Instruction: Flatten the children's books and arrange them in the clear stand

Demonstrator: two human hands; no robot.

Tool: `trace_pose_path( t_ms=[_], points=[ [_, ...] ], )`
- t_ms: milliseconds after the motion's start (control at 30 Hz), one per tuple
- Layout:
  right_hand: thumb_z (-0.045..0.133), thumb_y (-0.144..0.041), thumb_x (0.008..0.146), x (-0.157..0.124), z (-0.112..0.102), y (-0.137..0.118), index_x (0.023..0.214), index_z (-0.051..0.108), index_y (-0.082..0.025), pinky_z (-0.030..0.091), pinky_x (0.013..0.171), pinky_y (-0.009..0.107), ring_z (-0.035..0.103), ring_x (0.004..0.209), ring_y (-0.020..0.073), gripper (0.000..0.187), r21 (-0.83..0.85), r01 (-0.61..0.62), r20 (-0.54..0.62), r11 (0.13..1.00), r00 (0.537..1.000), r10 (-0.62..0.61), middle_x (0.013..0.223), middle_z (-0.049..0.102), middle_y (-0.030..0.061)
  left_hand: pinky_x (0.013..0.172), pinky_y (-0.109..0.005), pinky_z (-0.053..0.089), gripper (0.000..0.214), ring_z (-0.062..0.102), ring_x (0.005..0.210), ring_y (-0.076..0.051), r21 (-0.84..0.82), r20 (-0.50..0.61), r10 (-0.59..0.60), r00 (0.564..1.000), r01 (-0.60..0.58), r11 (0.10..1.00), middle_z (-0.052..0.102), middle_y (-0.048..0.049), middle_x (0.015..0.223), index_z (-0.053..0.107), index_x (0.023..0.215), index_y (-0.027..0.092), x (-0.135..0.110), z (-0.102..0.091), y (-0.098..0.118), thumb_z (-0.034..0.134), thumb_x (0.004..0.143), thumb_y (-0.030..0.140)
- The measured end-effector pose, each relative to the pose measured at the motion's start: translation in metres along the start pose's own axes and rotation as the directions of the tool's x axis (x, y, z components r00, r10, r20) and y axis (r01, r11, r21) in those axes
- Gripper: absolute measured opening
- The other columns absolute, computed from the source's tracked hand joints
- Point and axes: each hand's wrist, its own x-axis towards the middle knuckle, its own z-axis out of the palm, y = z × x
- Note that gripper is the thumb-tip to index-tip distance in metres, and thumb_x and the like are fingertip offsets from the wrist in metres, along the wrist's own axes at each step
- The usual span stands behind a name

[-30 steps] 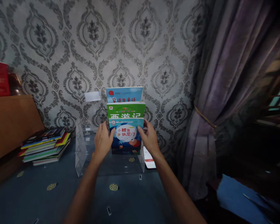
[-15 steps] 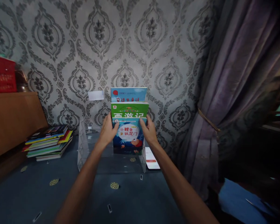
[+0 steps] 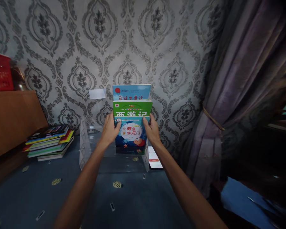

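A dark blue picture book (image 3: 131, 136) with a red fish on its cover stands upright on the front tier of a clear acrylic rack (image 3: 95, 163). My left hand (image 3: 110, 128) grips its left edge, thumb on the front cover. On the opposite edge my right hand (image 3: 152, 128) is closed the same way, its thumb also on the cover. Behind it rises a green book (image 3: 132, 108) with white characters, and behind that a light blue book (image 3: 132, 92). Their lower parts are hidden by the books in front.
To the left lies a pile of books (image 3: 51, 143) beside a wooden cabinet (image 3: 14, 121) that carries a red basket (image 3: 0, 71). A lit phone (image 3: 154, 159) rests right of the rack. A tied curtain (image 3: 212, 127) hangs at the right, near a blue cloth (image 3: 245, 202).
The view has tilted slightly, so the scene sits a little higher. Both hands keep their hold on the dark blue book, which stays in nearly the same place on the rack.
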Motion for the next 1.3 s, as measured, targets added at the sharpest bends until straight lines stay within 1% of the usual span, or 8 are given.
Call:
trace_pose_path(
  t_ms=[200, 333, 400, 533, 733, 967, 1133, 1300],
  points=[
    [0.047, -0.062, 0.096, -0.004, -0.002, 0.007, 0.137, 0.055, -0.019, 0.046, 0.111, 0.049, 0.061, 0.125, 0.0297, 0.06, 0.002, 0.004, 0.015, 1.0, 1.0, -0.004, 0.137, 0.065, 0.0145, 0.109, -0.05, 0.045, 0.056, 0.052, 0.127, -0.03, -0.016, 0.007, 0.044, 0.999, -0.043, 0.999, 0.055, -0.0152, 0.129, 0.043, 0.145, 0.017, -0.006, 0.0, -0.006, 0.055, 0.091, 0.022],
    [0.046, -0.067, 0.095, -0.011, 0.003, 0.011, 0.148, 0.046, -0.02, 0.035, 0.12, 0.051, 0.049, 0.14, 0.0302, 0.071, -0.01, -0.004, -0.028, 1.0, 1.0, 0.004, 0.15, 0.054, 0.015, 0.111, -0.05, 0.042, 0.057, 0.05, 0.128, -0.031, 0.041, -0.011, 0.066, 0.998, -0.065, 0.997, 0.054, -0.015, 0.129, 0.04, 0.146, 0.017, -0.012, -0.001, -0.007, 0.055, 0.091, 0.023],
    [0.045, -0.068, 0.095, -0.017, 0.006, 0.014, 0.148, 0.045, -0.02, 0.032, 0.122, 0.052, 0.045, 0.143, 0.0303, 0.071, -0.015, -0.022, -0.046, 1.0, 0.999, 0.021, 0.152, 0.052, 0.0147, 0.111, -0.05, 0.042, 0.056, 0.05, 0.128, -0.031, 0.076, -0.017, 0.067, 0.998, -0.066, 0.995, 0.054, -0.0151, 0.128, 0.04, 0.145, 0.016, -0.017, -0.002, -0.008, 0.055, 0.092, 0.024],
    [0.042, -0.063, 0.098, -0.027, 0.009, 0.017, 0.144, 0.049, -0.021, 0.037, 0.118, 0.052, 0.05, 0.137, 0.0297, 0.063, -0.015, -0.045, -0.033, 0.999, 0.998, 0.044, 0.143, 0.059, 0.0146, 0.109, -0.051, 0.044, 0.05, 0.052, 0.125, -0.032, 0.143, -0.012, 0.041, 0.999, -0.039, 0.989, 0.054, -0.0167, 0.125, 0.044, 0.141, 0.012, -0.026, -0.003, -0.01, 0.053, 0.094, 0.025],
    [0.042, -0.063, 0.097, -0.035, 0.01, 0.019, 0.127, 0.057, -0.019, 0.045, 0.109, 0.051, 0.06, 0.124, 0.0316, 0.055, 0.001, -0.082, -0.035, 0.997, 0.996, 0.082, 0.133, 0.065, 0.0158, 0.102, -0.05, 0.049, 0.034, 0.057, 0.114, -0.03, 0.194, 0.032, -0.009, 0.999, 0.003, 0.981, 0.058, -0.0128, 0.111, 0.052, 0.13, 0.015, -0.036, 0.002, -0.01, 0.048, 0.097, 0.023],
    [0.043, -0.063, 0.097, -0.037, 0.01, 0.017, 0.122, 0.059, -0.021, 0.045, 0.109, 0.05, 0.06, 0.121, 0.0305, 0.051, 0.017, -0.07, -0.033, 0.997, 0.997, 0.07, 0.132, 0.066, 0.0143, 0.102, -0.051, 0.049, 0.038, 0.058, 0.114, -0.031, 0.197, 0.028, -0.001, 1.0, -0.005, 0.98, 0.058, -0.0146, 0.114, 0.05, 0.134, 0.014, -0.04, 0.003, -0.01, 0.047, 0.097, 0.022],
    [0.042, -0.062, 0.098, -0.041, 0.008, 0.018, 0.124, 0.058, -0.022, 0.044, 0.11, 0.05, 0.06, 0.122, 0.0303, 0.05, 0.005, -0.063, -0.02, 0.998, 0.998, 0.063, 0.132, 0.065, 0.0136, 0.103, -0.053, 0.049, 0.036, 0.058, 0.116, -0.032, 0.173, 0.025, 0.017, 1.0, -0.021, 0.985, 0.059, -0.0167, 0.115, 0.051, 0.133, 0.013, -0.042, 0.0, -0.009, 0.042, 0.099, 0.023],
    [0.041, -0.065, 0.097, -0.043, 0.005, 0.022, 0.126, 0.057, -0.022, 0.042, 0.112, 0.053, 0.057, 0.127, 0.0315, 0.055, -0.013, -0.08, 0.001, 0.997, 0.997, 0.08, 0.126, 0.067, 0.0143, 0.105, -0.052, 0.048, 0.037, 0.058, 0.116, -0.03, 0.164, 0.009, 0.044, 0.999, -0.045, 0.986, 0.059, -0.0143, 0.115, 0.05, 0.134, 0.016, -0.044, -0.002, -0.01, 0.044, 0.1, 0.025]
  ],
)
